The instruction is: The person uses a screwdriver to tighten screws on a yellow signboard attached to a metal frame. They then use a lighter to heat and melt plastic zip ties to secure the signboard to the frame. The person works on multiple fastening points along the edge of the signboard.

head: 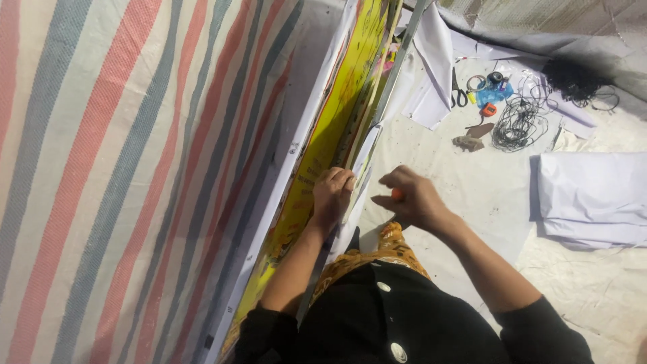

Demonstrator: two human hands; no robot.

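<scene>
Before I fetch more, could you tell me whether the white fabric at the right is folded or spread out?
Folded: the white fabric lies in stacked layers with edges showing along its lower side, on the pale ground sheet.

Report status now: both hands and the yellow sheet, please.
Left hand presses yellow printed sheet against the frame. Right hand pinches a small orange object. Nothing blocking.

Black buttoned top over orange patterned cloth

The person wears a black long-sleeved top (397, 317) with round white buttons (383, 286) down its front and the sleeves pushed up past the elbows, leaving both forearms bare. Below it shows an orange and yellow patterned garment (377, 253). The left hand (332, 192) and right hand (412, 197) are ungloved.
</scene>
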